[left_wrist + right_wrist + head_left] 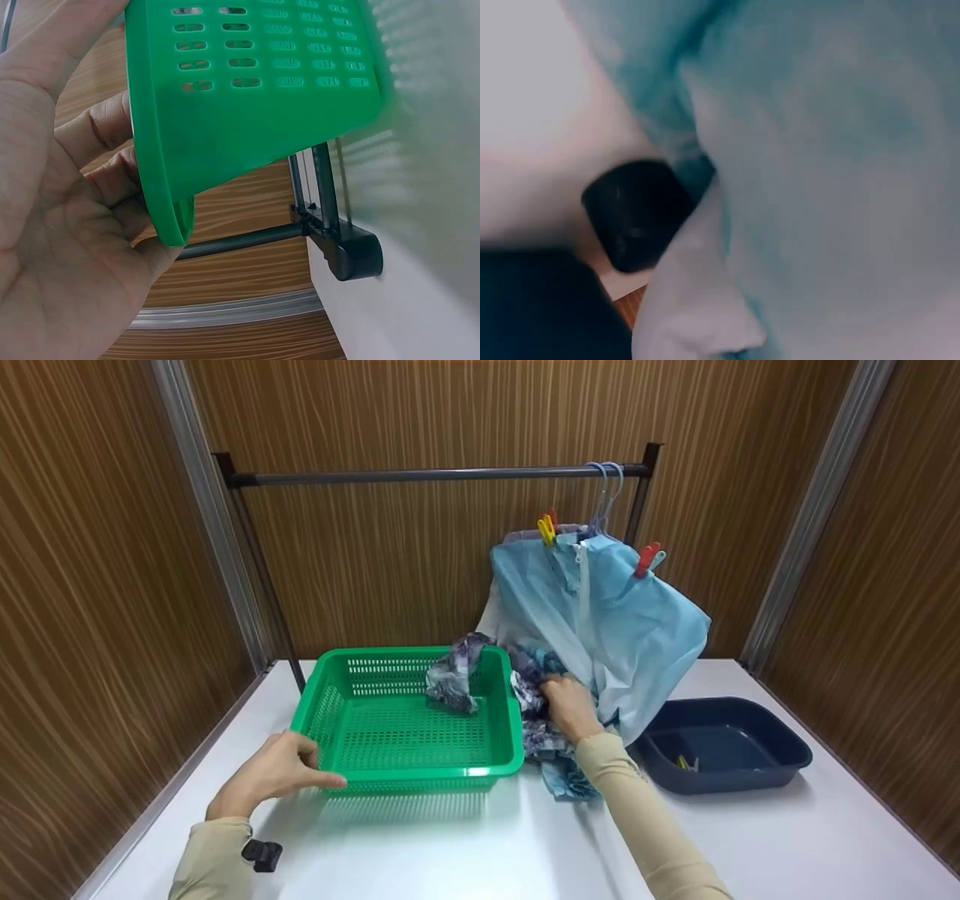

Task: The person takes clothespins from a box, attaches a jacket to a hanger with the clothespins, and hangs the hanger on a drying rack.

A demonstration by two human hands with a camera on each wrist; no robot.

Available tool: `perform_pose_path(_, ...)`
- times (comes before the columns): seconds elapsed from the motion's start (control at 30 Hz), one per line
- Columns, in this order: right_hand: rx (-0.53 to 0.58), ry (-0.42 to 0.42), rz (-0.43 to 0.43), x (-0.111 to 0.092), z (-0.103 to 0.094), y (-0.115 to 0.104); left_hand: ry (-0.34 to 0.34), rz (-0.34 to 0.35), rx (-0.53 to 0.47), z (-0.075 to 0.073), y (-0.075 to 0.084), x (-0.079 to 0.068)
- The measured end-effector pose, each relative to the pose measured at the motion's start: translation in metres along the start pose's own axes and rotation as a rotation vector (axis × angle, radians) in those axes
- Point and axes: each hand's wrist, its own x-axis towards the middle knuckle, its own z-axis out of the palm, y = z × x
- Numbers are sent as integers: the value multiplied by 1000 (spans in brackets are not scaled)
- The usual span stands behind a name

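Note:
A green plastic basket with slotted sides stands on the white table. My left hand holds its near left corner, the thumb along the front rim; in the left wrist view the fingers bend against the basket rim. Crumpled patterned cloth in purple, grey and white hangs over the basket's right rim and bunches beside it. My right hand grips that bunched cloth, its fingertips partly hidden in the folds. The right wrist view is blurred and mostly filled by pale blue-white fabric; no hand shows there.
A light blue and white zipped garment hangs from a dark rack bar at right, with red clothespins and a yellow clothespin on it. A dark blue tub holding a few clothespins stands right. Wood-patterned walls enclose the table.

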Motion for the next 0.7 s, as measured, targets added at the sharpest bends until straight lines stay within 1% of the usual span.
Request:
perform_pose_path(0.03,35,-43,-23,0,2,-1,1,-4,-1,0,0,0)
perform_pose_path(0.1,125,-138,-30,0,4,-5,2,-6,0,0,0,0)
perform_pose_path(0.17,241,-195,11,3,3,-8,5,-10,-2,0,1,0)
perform_pose_path(0.2,297,-207,47,5,2,-10,6,-12,-3,0,1,0)
perform_pose_path(0.23,356,-201,91,6,1,-11,7,-11,-5,0,1,-1)
perform_pose_path(0.33,543,-166,254,9,-5,-16,7,0,-5,1,1,-1)
perform_pose_path(0.4,634,-177,315,10,-10,-20,9,19,-1,1,1,-1)
perform_pose_path(0.43,665,-194,324,11,-12,-21,9,32,1,0,0,-1)
perform_pose_path(0.5,700,-251,312,11,-15,-23,11,60,5,0,0,0)
perform_pose_path(0.6,698,-308,264,10,-16,-24,12,85,5,0,-1,0)
perform_pose_path(0.7,634,-322,225,8,-15,-22,10,81,0,1,-1,-1)
